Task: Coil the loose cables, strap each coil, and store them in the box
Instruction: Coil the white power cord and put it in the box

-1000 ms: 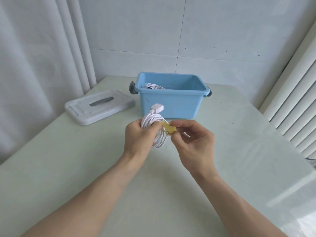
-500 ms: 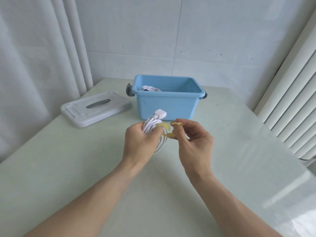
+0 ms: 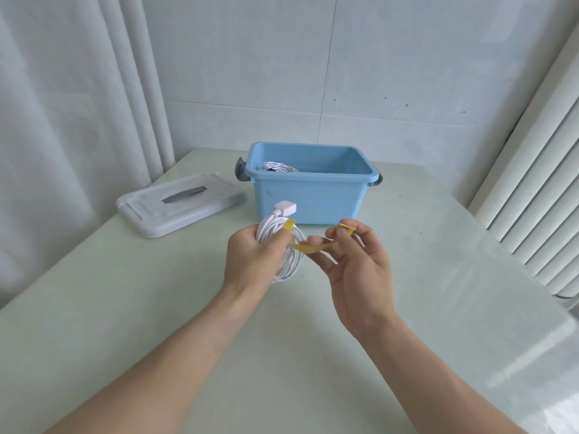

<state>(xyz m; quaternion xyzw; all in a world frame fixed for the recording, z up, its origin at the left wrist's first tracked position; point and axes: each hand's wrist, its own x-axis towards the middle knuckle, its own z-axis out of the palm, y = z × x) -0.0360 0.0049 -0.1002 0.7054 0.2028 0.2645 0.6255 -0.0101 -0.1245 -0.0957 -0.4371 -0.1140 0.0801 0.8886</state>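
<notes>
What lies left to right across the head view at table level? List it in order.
lid → left hand gripping the cable coil → yellow strap → right hand pinching the strap → radiator. The box overlaps the hands, so it is left out.

The scene is bright and evenly lit by soft daylight with a cool, slightly green-blue tint. A strong white glare lies on the table [image 3: 470, 308] near its right edge and at the near right corner, where the glossy surface is almost washed out. Shadows are weak: only a pale one under the hands and another beside the box [image 3: 308, 195]. The wide-angle lens bends straight lines at the sides, so the curtain [image 3: 62, 120] on the left and the radiator [image 3: 532, 183] on the right lean outward. The middle is fairly sharp; the forearms at the bottom look a little soft.
</notes>
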